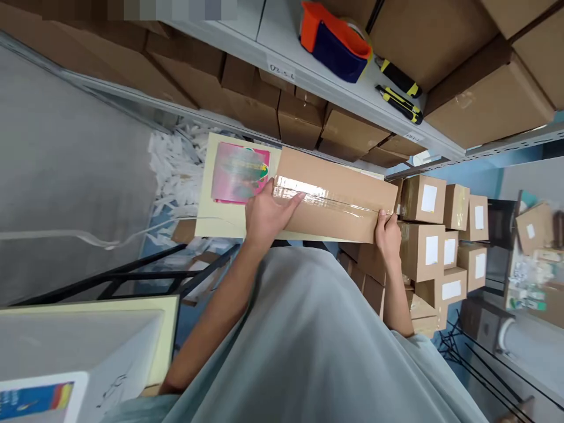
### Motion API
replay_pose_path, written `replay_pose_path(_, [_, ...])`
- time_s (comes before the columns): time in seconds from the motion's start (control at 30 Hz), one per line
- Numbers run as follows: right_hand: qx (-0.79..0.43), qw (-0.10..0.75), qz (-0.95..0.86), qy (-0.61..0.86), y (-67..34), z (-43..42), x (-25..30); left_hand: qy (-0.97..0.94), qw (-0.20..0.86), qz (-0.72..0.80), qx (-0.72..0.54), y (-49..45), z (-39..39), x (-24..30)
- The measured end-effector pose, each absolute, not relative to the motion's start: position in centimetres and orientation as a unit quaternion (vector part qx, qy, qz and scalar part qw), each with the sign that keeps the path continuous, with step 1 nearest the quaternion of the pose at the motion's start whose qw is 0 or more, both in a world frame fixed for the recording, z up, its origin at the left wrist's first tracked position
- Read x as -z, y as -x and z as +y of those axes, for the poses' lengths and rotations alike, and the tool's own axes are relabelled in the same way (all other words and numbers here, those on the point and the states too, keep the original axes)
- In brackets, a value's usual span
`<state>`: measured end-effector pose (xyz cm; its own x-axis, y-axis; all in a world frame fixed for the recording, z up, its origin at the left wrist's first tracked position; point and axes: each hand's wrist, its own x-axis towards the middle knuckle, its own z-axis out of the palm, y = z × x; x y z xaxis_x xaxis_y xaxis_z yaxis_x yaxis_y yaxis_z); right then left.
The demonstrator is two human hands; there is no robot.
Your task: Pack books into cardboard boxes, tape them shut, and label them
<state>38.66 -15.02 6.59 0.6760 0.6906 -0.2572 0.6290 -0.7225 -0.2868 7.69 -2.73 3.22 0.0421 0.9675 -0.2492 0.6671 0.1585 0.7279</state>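
A long brown cardboard box (335,176) lies over the pale yellow board (203,205) in front of me, clear shiny tape running along its middle seam. Its left end is gripped by my left hand (267,214), the thumb lying on the tape. At the right end, my right hand (388,232) holds the box with thumb and a finger on the top near the edge. The other fingers of both hands are hidden. Just left of the box is a pink packet (240,173) in clear plastic, close to my left fingers.
On the shelf (282,50) above sit an orange and blue tape dispenser (337,44) and two yellow-black utility knives (399,104). Labelled cartons (423,202) are stacked at right. White paper scraps (171,170) lie at left, near a black metal frame (145,274).
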Motion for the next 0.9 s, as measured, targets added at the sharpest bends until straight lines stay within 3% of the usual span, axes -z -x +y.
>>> replay_pose_path(0.23, [-0.023, 0.067, -0.371, 0.926, -35.8, -13.0, -4.8, -0.647, 0.412, 0.611, -0.197, -5.8, -2.1, -1.8])
replay_pose_path(0.57, [-0.067, 0.066, -0.308, 0.947, -36.8, -12.5, -6.6, -0.67, 0.456, 0.535, -0.239, -6.0, -1.9, -1.8])
replay_pose_path(0.9, [-0.09, 0.126, -0.34, 0.928, -36.8, -13.4, -6.7, -0.687, 0.417, 0.554, -0.216, -6.5, -1.6, -1.3])
